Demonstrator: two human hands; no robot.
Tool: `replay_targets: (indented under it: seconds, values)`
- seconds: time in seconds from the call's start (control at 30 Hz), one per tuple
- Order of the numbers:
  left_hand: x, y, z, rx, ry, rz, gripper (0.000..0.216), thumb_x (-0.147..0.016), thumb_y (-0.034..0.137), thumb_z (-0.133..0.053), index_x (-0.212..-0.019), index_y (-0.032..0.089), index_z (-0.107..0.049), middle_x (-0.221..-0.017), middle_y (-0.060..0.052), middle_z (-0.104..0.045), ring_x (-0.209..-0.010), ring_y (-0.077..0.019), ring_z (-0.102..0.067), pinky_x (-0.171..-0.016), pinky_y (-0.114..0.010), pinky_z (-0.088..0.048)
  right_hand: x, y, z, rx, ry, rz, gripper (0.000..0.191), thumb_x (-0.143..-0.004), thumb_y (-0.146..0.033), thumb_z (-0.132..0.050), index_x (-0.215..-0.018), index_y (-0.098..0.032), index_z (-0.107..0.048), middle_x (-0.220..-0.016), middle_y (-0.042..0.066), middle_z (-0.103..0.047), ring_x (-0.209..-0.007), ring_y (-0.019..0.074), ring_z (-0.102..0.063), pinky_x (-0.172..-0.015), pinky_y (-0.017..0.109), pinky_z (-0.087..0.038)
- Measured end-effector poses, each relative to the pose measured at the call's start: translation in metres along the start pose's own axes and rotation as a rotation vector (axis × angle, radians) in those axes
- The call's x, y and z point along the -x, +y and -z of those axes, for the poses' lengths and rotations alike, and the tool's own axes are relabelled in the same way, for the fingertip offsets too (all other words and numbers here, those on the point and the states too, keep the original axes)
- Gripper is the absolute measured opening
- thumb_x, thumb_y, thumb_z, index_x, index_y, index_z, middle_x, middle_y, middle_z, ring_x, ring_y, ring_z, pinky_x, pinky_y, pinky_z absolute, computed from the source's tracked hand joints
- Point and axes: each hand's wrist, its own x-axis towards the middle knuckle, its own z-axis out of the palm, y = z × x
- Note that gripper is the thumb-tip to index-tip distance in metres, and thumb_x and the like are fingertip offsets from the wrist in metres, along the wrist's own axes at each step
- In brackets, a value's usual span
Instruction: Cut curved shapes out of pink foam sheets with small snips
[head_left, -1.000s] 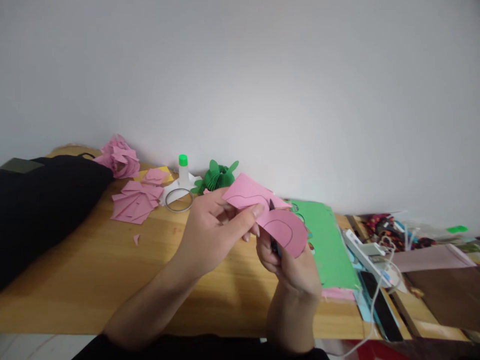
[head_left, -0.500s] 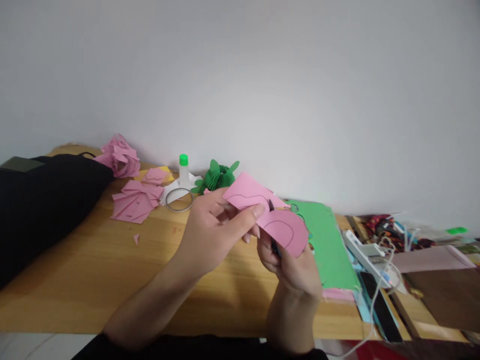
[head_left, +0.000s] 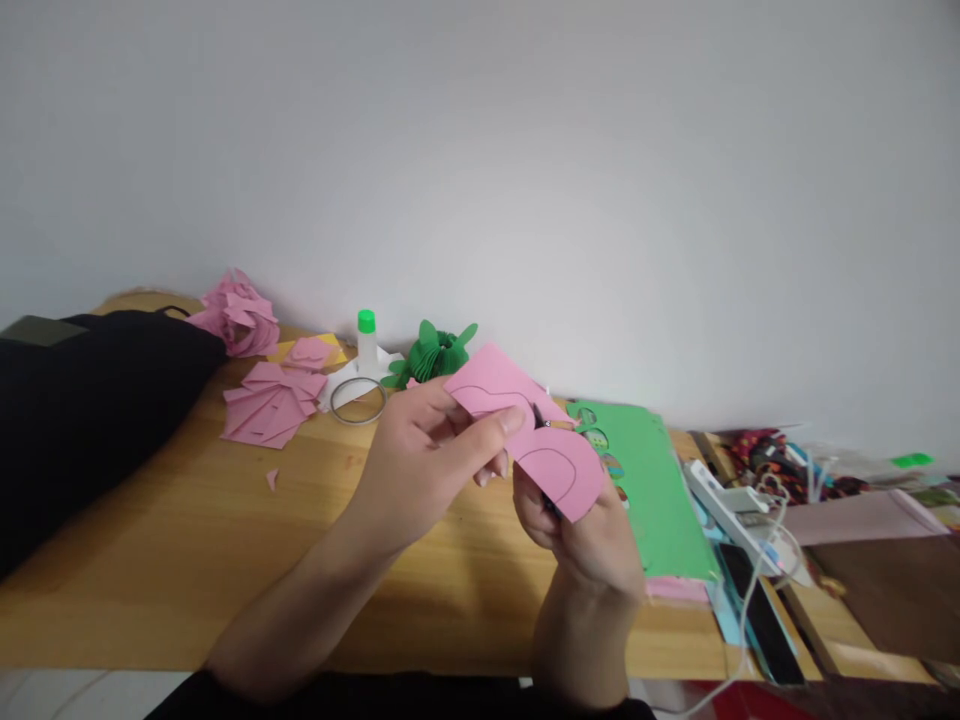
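My left hand [head_left: 424, 465] pinches a pink paper piece [head_left: 525, 425] with a pencilled curved outline, held above the wooden table [head_left: 187, 540]. My right hand [head_left: 589, 540] is closed round a pair of scissors [head_left: 541, 420]; only the dark blade tips show, cutting into the pink paper along the line. Most of the scissors is hidden behind the paper and my fingers.
A black bag [head_left: 82, 400] lies at the left. At the back are pink paper scraps [head_left: 274, 400], a crumpled pink paper flower [head_left: 236, 315], a glue bottle with a green cap [head_left: 366, 345], a tape ring [head_left: 358, 400] and a green paper flower [head_left: 435, 352]. Green sheets [head_left: 645, 490], cables and clutter fill the right.
The pink paper has turned slightly and dropped a little in my hands as the cut follows the curved line. Both hands stay in nearly the same place.
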Motion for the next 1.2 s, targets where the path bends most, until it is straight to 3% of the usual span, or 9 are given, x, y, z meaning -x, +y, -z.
replay_targets:
  seconds: [0.23, 0.43, 0.63, 0.8, 1.2]
  values:
    - [-0.003, 0.008, 0.007, -0.1, -0.118, 0.011, 0.014, -0.077, 0.016, -0.064, -0.063, 0.019, -0.06, -0.047, 0.007, -0.053, -0.04, -0.0058, -0.043, -0.038, -0.018, -0.036, 0.001, 0.003, 0.002, -0.062, 0.002, -0.021, 0.031, -0.093, -0.038, -0.062, -0.069, -0.018, -0.059, -0.049, -0.009, -0.033, -0.038, 0.0047, -0.02, -0.033, 0.016, -0.017]
    - [-0.002, 0.009, 0.008, -0.147, -0.105, 0.011, 0.015, -0.076, 0.017, -0.062, -0.062, 0.02, -0.058, -0.045, 0.008, -0.051, -0.037, -0.0058, -0.042, -0.039, -0.019, -0.038, 0.003, 0.008, 0.005, -0.078, -0.003, -0.029, 0.029, -0.093, -0.043, -0.061, -0.078, -0.019, -0.067, -0.05, -0.008, -0.035, -0.039, 0.0061, -0.023, -0.034, 0.018, -0.018]
    - [-0.002, 0.009, 0.008, -0.163, -0.091, 0.031, 0.015, -0.076, 0.017, -0.062, -0.062, 0.019, -0.06, -0.045, 0.008, -0.051, -0.036, -0.0049, -0.041, -0.038, -0.018, -0.038, 0.003, 0.01, 0.007, -0.089, -0.018, -0.072, 0.034, -0.091, -0.051, -0.061, -0.078, -0.019, -0.064, -0.051, -0.007, -0.037, -0.039, 0.0067, -0.022, -0.034, 0.02, -0.017]
    - [-0.005, 0.008, 0.007, -0.105, -0.094, 0.015, 0.015, -0.078, 0.017, -0.06, -0.063, 0.019, -0.062, -0.049, 0.007, -0.054, -0.04, -0.0053, -0.044, -0.039, -0.017, -0.037, 0.001, 0.006, 0.005, -0.072, -0.022, -0.082, 0.039, -0.095, -0.043, -0.059, -0.065, -0.02, -0.052, -0.048, -0.007, -0.036, -0.037, 0.0063, -0.022, -0.034, 0.02, -0.015]
    - [-0.003, 0.008, 0.009, -0.211, -0.074, -0.026, 0.015, -0.076, 0.017, -0.062, -0.062, 0.019, -0.064, -0.046, 0.005, -0.055, -0.038, -0.007, -0.045, -0.036, -0.019, -0.036, -0.002, 0.002, 0.002, 0.047, 0.053, -0.126, 0.043, -0.088, -0.056, -0.062, -0.063, -0.022, -0.051, -0.046, -0.006, -0.038, -0.036, 0.0082, -0.024, -0.033, 0.022, -0.019]
